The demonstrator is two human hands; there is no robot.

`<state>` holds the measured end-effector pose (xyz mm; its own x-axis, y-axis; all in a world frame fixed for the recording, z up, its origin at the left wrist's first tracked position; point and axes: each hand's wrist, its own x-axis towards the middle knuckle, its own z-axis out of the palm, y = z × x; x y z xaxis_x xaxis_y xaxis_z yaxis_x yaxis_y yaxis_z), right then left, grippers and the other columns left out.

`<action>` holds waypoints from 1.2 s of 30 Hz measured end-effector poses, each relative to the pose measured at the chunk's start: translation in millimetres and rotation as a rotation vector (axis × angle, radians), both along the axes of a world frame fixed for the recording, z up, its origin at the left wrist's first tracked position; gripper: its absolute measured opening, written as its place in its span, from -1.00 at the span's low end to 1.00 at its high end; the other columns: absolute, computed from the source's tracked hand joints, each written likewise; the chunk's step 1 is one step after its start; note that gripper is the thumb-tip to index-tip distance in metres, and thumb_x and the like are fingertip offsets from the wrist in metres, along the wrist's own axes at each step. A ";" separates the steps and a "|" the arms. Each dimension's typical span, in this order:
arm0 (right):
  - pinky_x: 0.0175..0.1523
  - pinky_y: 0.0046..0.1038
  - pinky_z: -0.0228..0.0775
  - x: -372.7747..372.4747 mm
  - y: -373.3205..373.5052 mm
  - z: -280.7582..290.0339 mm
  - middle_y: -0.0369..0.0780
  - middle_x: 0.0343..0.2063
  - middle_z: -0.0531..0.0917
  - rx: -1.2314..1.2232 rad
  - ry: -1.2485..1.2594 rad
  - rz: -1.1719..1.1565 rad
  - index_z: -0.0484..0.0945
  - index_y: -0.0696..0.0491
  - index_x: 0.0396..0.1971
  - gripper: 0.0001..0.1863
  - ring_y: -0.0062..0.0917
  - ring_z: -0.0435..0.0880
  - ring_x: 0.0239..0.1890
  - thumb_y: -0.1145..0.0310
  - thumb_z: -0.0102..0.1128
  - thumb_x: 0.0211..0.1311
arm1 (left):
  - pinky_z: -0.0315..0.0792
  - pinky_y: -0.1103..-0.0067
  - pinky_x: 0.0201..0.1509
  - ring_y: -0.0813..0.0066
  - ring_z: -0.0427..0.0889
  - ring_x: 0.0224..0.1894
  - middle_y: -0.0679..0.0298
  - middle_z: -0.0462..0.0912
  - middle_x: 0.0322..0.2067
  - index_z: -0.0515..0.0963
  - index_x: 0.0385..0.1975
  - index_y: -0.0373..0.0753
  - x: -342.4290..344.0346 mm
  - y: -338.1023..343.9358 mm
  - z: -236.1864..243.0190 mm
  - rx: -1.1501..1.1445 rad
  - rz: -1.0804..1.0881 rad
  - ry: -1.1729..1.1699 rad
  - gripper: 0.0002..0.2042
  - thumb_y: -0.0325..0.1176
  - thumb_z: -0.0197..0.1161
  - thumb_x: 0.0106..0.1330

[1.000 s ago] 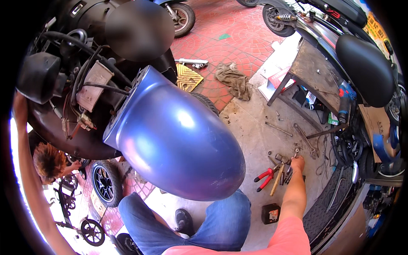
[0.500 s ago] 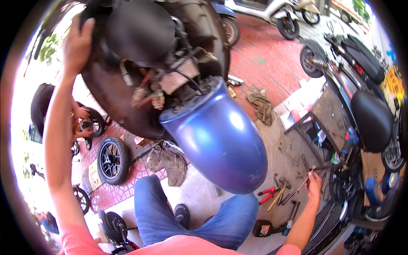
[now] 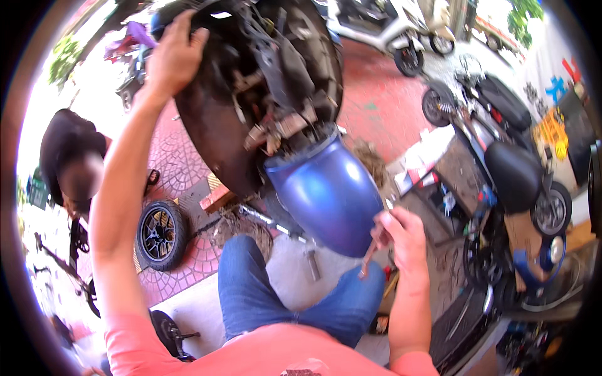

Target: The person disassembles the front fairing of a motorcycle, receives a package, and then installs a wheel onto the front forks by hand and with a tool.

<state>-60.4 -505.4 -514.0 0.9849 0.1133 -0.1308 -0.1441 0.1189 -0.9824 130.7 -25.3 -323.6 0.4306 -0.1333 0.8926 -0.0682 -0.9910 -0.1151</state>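
My left hand (image 3: 175, 59) is high at the upper left, its fingers gripping the edge of a scooter's dark front body (image 3: 207, 144), whose wiring and brackets (image 3: 282, 122) are exposed. A glossy blue front fender (image 3: 323, 194) hangs below that body, above my knees. My right hand (image 3: 404, 235) is raised beside the fender's lower right side, closed on a slim metal wrench (image 3: 367, 263) that slants downward from my fingers.
A co-worker (image 3: 69, 144) in dark clothing crouches at the left. A loose wheel (image 3: 163, 235) lies near a reddish block (image 3: 213, 197). At right are a cluttered metal stand (image 3: 454, 166) and a black-seated scooter (image 3: 508, 163). A white scooter (image 3: 370, 25) stands behind.
My right hand has lifted a wrench from the floor tools up toward the fender. My left arm has moved inward and rightward along the body. The view has shifted, showing more background.
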 end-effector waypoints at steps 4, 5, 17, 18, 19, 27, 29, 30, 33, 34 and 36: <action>-0.44 -0.61 0.40 -1.5 56.7 31.2 -0.22 -0.52 0.70 0.094 -0.023 0.006 0.64 0.22 -0.32 -0.76 -0.68 0.60 -0.56 0.33 0.31 0.45 | 0.52 0.43 0.15 0.25 0.69 0.01 0.12 0.71 0.01 0.58 0.17 -0.26 -74.2 -43.2 -12.2 -0.433 -0.352 0.062 -0.58 -0.08 0.13 0.54; -0.42 -0.63 0.44 -4.1 64.3 35.6 -0.23 -0.50 0.71 0.111 -0.035 0.014 0.64 0.21 -0.32 -0.77 -0.70 0.61 -0.55 0.33 0.32 0.44 | 0.51 0.48 0.15 0.34 0.69 0.01 0.15 0.71 0.00 0.61 0.13 -0.29 -109.3 -65.9 -20.4 -0.643 -0.482 0.219 -0.60 -0.10 0.14 0.54; -0.28 -0.56 0.51 -72.8 58.4 -17.4 -0.28 -0.41 0.69 -0.019 -0.065 -0.095 0.62 0.25 -0.20 -0.86 -0.73 0.61 -0.36 0.46 0.30 0.45 | 0.16 0.68 -0.50 0.70 0.32 -0.57 0.37 0.49 -0.52 0.55 -0.11 -0.33 -266.7 -231.3 -209.3 -1.463 -0.821 1.685 -0.74 -0.29 -0.03 0.61; -0.22 -0.54 0.54 -80.9 45.5 -18.7 -0.27 -0.36 0.73 -0.199 -0.161 -0.121 0.65 0.26 -0.16 -0.79 -0.69 0.66 -0.33 0.40 0.35 0.41 | 0.08 0.69 -0.56 0.71 0.26 -0.61 0.37 0.45 -0.55 0.53 -0.18 -0.31 -271.3 -235.0 -219.3 -1.536 -0.777 1.669 -0.74 -0.25 -0.01 0.58; -0.20 -0.51 0.57 -92.6 33.3 -24.5 -0.24 -0.35 0.75 -0.210 -0.166 -0.240 0.67 0.23 -0.17 -0.79 -0.63 0.71 -0.32 0.37 0.35 0.41 | 0.06 0.69 -0.57 0.72 0.23 -0.61 0.37 0.43 -0.56 0.53 -0.19 -0.31 -274.1 -237.2 -224.3 -1.555 -0.770 1.690 -0.75 -0.25 0.00 0.57; -0.34 -0.48 0.45 -279.3 -206.3 -338.1 -0.32 -0.41 0.66 -0.125 0.584 -1.519 0.62 0.03 -0.24 -0.81 -0.64 0.63 -0.40 0.24 0.39 0.37 | 0.02 0.72 -0.59 0.73 0.15 -0.62 0.40 0.34 -0.58 0.50 -0.28 -0.28 -273.1 -220.2 -239.2 -1.494 -0.646 1.753 -0.78 -0.25 0.10 0.51; -0.22 -0.34 0.55 -318.9 -235.4 -408.4 -0.24 -0.29 0.71 -0.154 0.995 -1.409 0.67 0.08 -0.14 -0.74 -0.51 0.70 -0.27 0.26 0.44 0.30 | 0.03 0.73 -0.62 0.74 0.16 -0.64 0.41 0.34 -0.59 0.49 -0.27 -0.28 -268.7 -213.7 -236.6 -1.481 -0.599 1.672 -0.81 -0.27 0.13 0.51; -0.15 -0.32 0.57 -336.6 -242.0 -438.6 -0.21 -0.22 0.73 -0.219 1.049 -1.402 0.68 0.11 -0.08 -0.70 -0.46 0.71 -0.21 0.27 0.45 0.30 | 0.03 0.73 -0.62 0.74 0.17 -0.65 0.41 0.35 -0.59 0.50 -0.27 -0.27 -265.7 -207.9 -238.4 -1.461 -0.592 1.651 -0.80 -0.27 0.14 0.52; 0.09 -0.28 0.56 -371.1 -246.8 -508.0 -0.10 -0.02 0.74 -0.196 1.097 -1.419 0.69 0.23 0.03 -0.58 -0.33 0.71 -0.02 0.30 0.49 0.25 | 0.00 0.73 -0.60 0.77 0.16 -0.63 0.44 0.33 -0.62 0.50 -0.29 -0.26 -258.9 -207.1 -232.6 -1.476 -0.558 1.534 -0.77 -0.22 0.18 0.52; 0.17 -0.29 0.53 -375.3 -251.2 -522.4 -0.05 0.06 0.73 -0.040 1.030 -1.463 0.69 0.29 0.04 -0.53 -0.31 0.71 0.04 0.29 0.51 0.23 | -0.01 0.73 -0.60 0.77 0.15 -0.64 0.44 0.33 -0.62 0.49 -0.29 -0.27 -255.3 -207.1 -229.8 -1.480 -0.562 1.530 -0.75 -0.20 0.18 0.52; 0.22 -0.29 0.52 -371.2 -265.2 -535.0 -0.03 0.12 0.71 0.073 0.949 -1.478 0.67 0.31 0.08 -0.49 -0.29 0.70 0.08 0.29 0.53 0.22 | -0.01 0.72 -0.60 0.77 0.14 -0.66 0.44 0.32 -0.63 0.49 -0.28 -0.28 -249.7 -204.3 -226.6 -1.454 -0.609 1.507 -0.74 -0.19 0.19 0.53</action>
